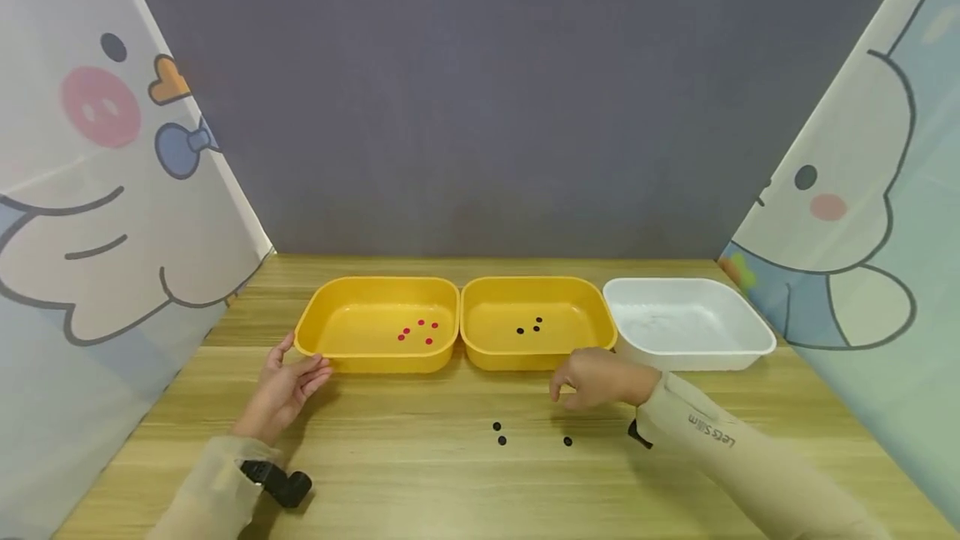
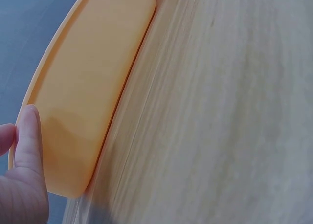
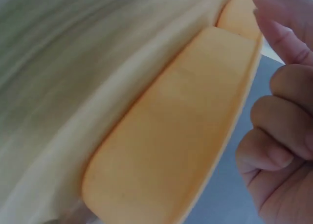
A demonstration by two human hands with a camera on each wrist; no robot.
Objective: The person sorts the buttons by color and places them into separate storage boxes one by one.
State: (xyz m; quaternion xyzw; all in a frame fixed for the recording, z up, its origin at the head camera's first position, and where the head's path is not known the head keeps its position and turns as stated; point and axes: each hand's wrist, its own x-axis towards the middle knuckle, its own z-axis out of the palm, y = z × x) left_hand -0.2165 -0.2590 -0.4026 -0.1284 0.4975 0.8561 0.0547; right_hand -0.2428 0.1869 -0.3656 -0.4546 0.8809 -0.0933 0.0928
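Note:
My left hand (image 1: 281, 394) holds the front left corner of the left yellow tray (image 1: 390, 363), its digits on either side of the corner. In the left wrist view one digit (image 2: 29, 141) lies along the tray's outer wall. Over the table just in front of the middle yellow tray (image 1: 517, 361) hovers my right hand (image 1: 600, 377). Its thumb and index finger look slightly apart, the other fingers bend inward, and no object shows between them. Several black discs (image 1: 521, 331) lie in the middle tray; three more black discs (image 1: 502, 440) are on the table.
Several red discs (image 1: 407, 331) lie in the left tray. A white tray (image 1: 690, 361) stands at the right end of the row. Behind the wooden table (image 1: 420, 473) rises a grey panel (image 1: 480, 107), with cartoon-printed cloths (image 1: 187, 232) on both sides.

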